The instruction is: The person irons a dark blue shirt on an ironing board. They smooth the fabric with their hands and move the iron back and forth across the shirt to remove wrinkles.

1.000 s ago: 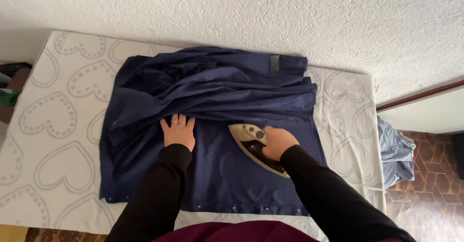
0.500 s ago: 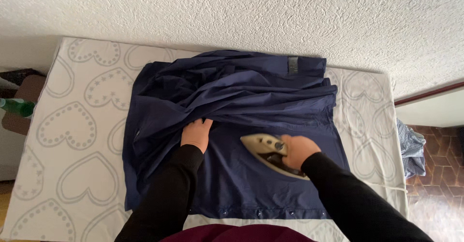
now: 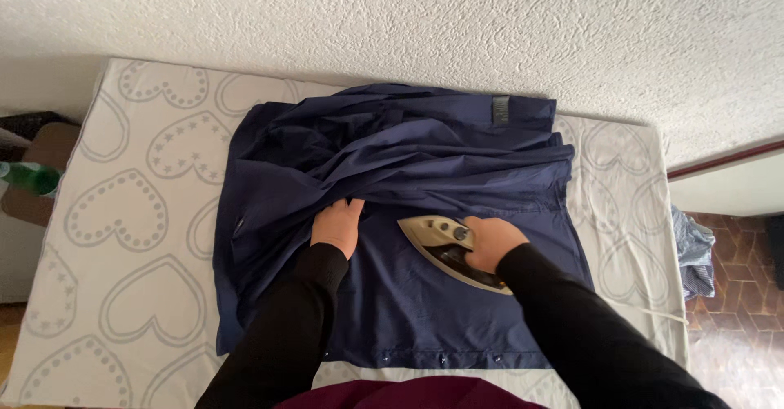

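Iron (image 3: 445, 242) gripped in right hand (image 3: 488, 242), mid-pass on navy garment (image 3: 408, 295); left hand (image 3: 336, 228) flat, pinning bunched folds. Next: likely smooth folds clear.

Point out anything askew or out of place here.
The navy garment is bunched in thick folds above the iron. A striped blue cloth hangs off the ironing board's right end.

The right hand (image 3: 488, 242) hides the handle of the iron (image 3: 445, 246).

Navy garment (image 3: 457, 152); beige/black iron (image 3: 447, 244); white board cover (image 3: 122, 213) w/ grey hearts.
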